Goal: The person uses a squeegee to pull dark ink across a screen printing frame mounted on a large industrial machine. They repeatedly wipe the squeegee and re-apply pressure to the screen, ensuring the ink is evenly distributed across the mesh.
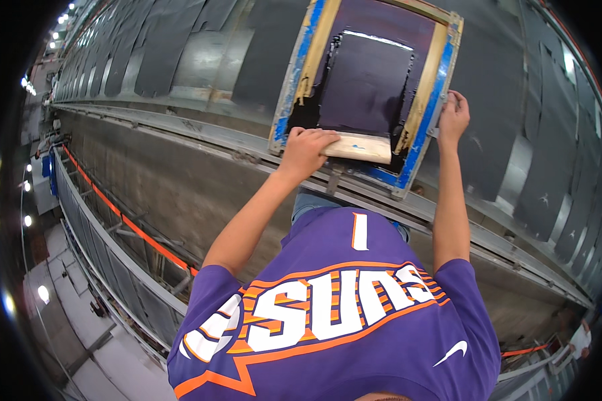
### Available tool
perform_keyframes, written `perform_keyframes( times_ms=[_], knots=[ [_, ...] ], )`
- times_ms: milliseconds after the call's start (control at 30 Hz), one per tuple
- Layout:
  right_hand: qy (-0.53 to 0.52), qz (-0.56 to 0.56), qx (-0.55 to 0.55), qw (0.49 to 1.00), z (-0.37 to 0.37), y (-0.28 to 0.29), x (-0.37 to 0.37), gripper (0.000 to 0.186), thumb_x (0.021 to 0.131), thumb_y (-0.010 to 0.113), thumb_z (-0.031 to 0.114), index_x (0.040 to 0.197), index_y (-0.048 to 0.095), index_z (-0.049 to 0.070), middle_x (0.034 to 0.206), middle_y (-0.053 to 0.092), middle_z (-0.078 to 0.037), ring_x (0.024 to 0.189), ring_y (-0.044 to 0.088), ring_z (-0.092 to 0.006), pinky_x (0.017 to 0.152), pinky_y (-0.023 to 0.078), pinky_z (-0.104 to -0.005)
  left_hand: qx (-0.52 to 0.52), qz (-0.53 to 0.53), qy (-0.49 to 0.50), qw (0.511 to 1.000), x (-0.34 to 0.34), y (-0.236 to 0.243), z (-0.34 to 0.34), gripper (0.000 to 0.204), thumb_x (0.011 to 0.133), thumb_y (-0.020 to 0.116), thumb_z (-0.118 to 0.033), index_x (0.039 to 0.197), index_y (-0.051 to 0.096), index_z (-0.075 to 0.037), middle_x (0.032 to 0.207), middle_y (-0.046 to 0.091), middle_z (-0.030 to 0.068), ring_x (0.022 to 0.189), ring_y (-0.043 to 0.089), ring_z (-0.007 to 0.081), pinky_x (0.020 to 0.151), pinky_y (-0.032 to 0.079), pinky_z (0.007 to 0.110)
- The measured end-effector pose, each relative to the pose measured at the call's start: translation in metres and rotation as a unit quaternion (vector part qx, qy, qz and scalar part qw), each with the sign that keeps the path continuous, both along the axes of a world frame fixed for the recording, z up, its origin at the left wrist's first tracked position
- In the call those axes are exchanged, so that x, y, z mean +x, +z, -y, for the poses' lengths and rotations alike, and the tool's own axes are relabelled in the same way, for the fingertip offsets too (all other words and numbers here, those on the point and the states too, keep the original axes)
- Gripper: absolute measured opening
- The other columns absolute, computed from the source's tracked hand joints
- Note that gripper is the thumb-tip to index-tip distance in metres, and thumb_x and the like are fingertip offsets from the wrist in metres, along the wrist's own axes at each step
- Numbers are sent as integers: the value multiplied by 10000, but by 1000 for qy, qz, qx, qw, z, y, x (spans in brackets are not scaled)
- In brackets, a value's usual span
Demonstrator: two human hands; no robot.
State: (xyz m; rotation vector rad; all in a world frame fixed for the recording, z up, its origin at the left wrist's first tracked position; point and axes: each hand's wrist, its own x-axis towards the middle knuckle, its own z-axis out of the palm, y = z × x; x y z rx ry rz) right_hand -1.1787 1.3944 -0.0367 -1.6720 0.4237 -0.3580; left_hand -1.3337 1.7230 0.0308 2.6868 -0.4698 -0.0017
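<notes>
- A wooden squeegee (358,147) is gripped by the left hand (306,148), the fingers curled over its left end; it lies at the near edge of the dark mesh inside a screen-printing frame (433,100).
- The frame's right rail, taped blue, is clamped by the right hand (453,117), fingers closed around it.
- The frame rests on a long tabletop (201,63) on which rows of dark grey fabric pieces (167,40) are laid out, running away to the far left and on to the right.
- Dark ink is seen spread across the mesh, and the squeegee sits at the near end of the screen; the stroke on this piece is judged to be at or near its finish. How many pieces along the row are already printed cannot be told.
- The squeegee's long axis runs left to right, tilted slightly down to the right, across the frame's width.
- The frame's long axis points from near to far, leaning a little to the right.
</notes>
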Motion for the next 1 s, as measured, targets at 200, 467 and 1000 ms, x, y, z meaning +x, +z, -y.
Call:
perform_keyframes(
  times_ms=[200, 467, 1000],
  knots=[
    [9, -19, -17, 1000, -135, -4, 9, 186, 1017, 593, 206, 1056, 680, 46, 646, 536, 21, 557, 454, -57, 504, 354, -276, -6, -13, -14, 1000, 25, 10, -133, 367, 784, 718, -56, 1137, 707, -157, 1123, 740, 8, 1019, 688, 179, 866, 416, 380],
    [-30, -53, -155, 986, -173, -16, 18, 230, 1010, 586, 247, 1083, 697, 59, 696, 625, -53, 620, 554, -141, 617, 450, -336, 19, -178, -44, 983, 83, 14, -187, 292, 813, 734, -155, 1105, 724, -161, 912, 736, 128, 845, 695, 369, 776, 542, 461],
    [345, -47, -462, 815, -233, 121, 71, 502, 862, 752, 425, 1254, 702, 116, 1254, 673, -123, 1180, 591, -326, 1012, 465, -426, 10, -355, -173, 919, 302, -2, -197, 467, 719, 841, -165, 1171, 736, -105, 971, 746, 86, 900, 687, 194, 800, 531, 343]
  ],
)
